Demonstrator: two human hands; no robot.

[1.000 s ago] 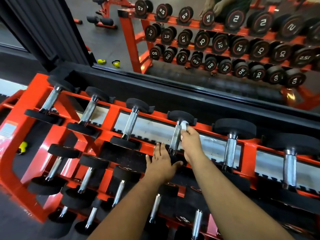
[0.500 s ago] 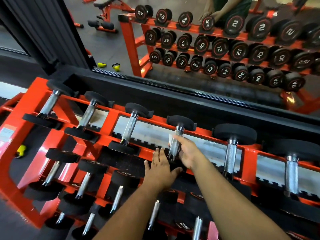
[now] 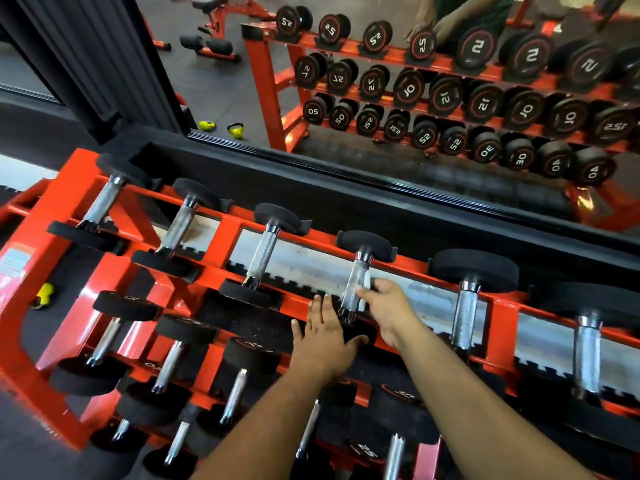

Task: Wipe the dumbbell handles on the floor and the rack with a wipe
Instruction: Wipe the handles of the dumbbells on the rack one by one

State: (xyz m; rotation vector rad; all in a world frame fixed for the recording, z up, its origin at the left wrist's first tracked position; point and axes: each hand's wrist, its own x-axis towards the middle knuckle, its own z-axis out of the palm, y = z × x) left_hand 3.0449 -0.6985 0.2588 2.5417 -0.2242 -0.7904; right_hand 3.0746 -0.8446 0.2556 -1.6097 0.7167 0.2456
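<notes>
White wipe (image 3: 366, 289), seemingly pinched, against knurled handle (image 3: 356, 285).

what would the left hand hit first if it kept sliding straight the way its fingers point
Probably the near black head of the dumbbell being wiped: the left hand lies flat with its fingers pointing up the orange rack, beside the knurled handle. Depth is unclear, so it may already be touching that head.
</notes>
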